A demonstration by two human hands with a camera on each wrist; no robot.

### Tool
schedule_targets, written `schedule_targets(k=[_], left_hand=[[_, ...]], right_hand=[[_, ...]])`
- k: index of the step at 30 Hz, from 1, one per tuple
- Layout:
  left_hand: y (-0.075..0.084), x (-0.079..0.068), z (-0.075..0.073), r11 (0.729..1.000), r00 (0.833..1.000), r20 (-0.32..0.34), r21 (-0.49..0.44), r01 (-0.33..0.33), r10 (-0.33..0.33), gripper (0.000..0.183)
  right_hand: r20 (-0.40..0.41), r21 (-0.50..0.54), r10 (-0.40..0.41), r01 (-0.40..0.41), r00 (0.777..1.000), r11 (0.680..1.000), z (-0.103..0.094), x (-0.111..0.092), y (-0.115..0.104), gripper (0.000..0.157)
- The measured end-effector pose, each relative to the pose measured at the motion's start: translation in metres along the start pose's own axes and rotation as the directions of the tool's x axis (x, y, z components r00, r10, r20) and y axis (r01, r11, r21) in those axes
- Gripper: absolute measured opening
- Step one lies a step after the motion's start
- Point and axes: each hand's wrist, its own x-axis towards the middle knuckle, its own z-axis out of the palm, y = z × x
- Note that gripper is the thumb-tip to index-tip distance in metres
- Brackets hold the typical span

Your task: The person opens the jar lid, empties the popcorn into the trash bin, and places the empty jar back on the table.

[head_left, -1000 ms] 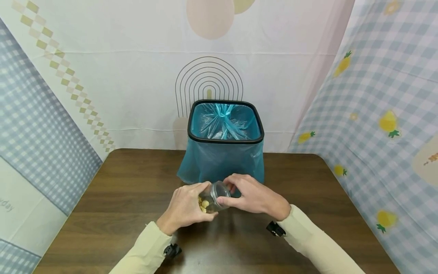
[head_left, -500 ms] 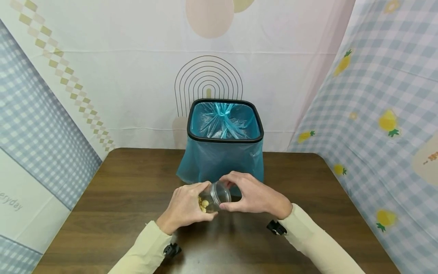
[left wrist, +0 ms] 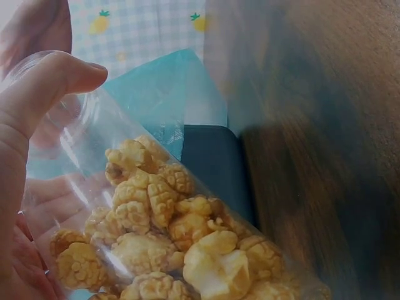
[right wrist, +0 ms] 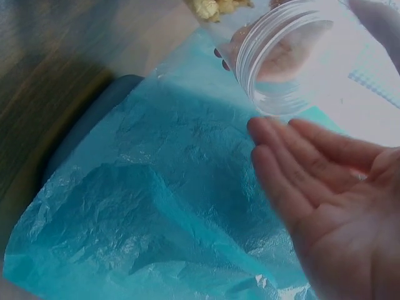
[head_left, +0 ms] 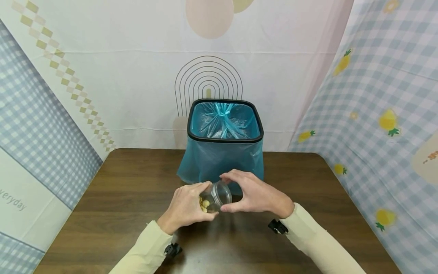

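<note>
A clear plastic jar [head_left: 215,198] partly filled with yellow popcorn [left wrist: 162,237] lies tilted on its side just above the brown table [head_left: 119,190]. My left hand [head_left: 186,209] grips its body, thumb [left wrist: 44,87] across the wall. My right hand [head_left: 254,196] is cupped around the jar's ribbed top end [right wrist: 281,62], index above and thumb below. In the right wrist view its fingers [right wrist: 294,156] look fairly straight, with a small gap to the rim. Whether a lid is on I cannot tell.
A black-rimmed square bin [head_left: 191,121] lined with a teal bag [head_left: 222,160] stands on the table right behind the hands, the bag hanging down its front [right wrist: 156,206]. Patterned cloth walls close in at the back, left and right.
My right hand has shifted slightly right around the jar's top, index lifting higher and thumb sliding lower. The left hand and jar have barely moved.
</note>
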Motion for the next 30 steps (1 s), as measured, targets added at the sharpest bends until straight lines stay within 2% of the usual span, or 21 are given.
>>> schedule_targets(k=[4,9,12,16,23,27,30], left_hand=[[0.0003,0.001,-0.0008,1.0,1.0,0.004,-0.007,-0.002,0.002,0.07],[0.0002,0.0016,-0.0012,1.0,1.0,0.009,0.006,-0.004,0.004,0.074],[0.0,0.0018,-0.0013,1.0,1.0,0.005,0.011,-0.005,0.005,0.075],[-0.0004,0.002,-0.0013,1.0,1.0,-0.002,0.01,-0.002,0.002,0.075],[-0.0009,0.002,-0.0017,1.0,1.0,-0.007,-0.004,-0.001,0.001,0.073],[-0.0013,0.0015,-0.0007,1.0,1.0,-0.01,-0.001,-0.002,0.002,0.072],[-0.0019,0.0012,0.0002,1.0,1.0,-0.007,0.005,0.003,-0.003,0.072]], right_hand=[[-0.011,-0.006,0.087,-0.087,0.996,0.996,0.0018,0.0018,-0.0014,0.071],[0.01,-0.005,0.113,-0.113,0.994,0.994,0.0043,0.0036,-0.0021,0.063],[0.014,-0.006,0.093,-0.093,0.996,0.996,0.004,0.0034,-0.002,0.063],[0.017,-0.002,0.028,-0.028,0.999,1.0,0.0028,0.0024,-0.0005,0.063],[0.026,-0.012,-0.063,0.063,0.998,0.998,-0.0016,-0.0005,0.0004,0.073],[0.031,-0.003,-0.08,0.081,0.996,0.997,-0.0038,-0.0005,0.0011,0.081],[0.013,-0.006,-0.053,0.053,0.999,0.999,-0.004,0.0002,0.0008,0.084]])
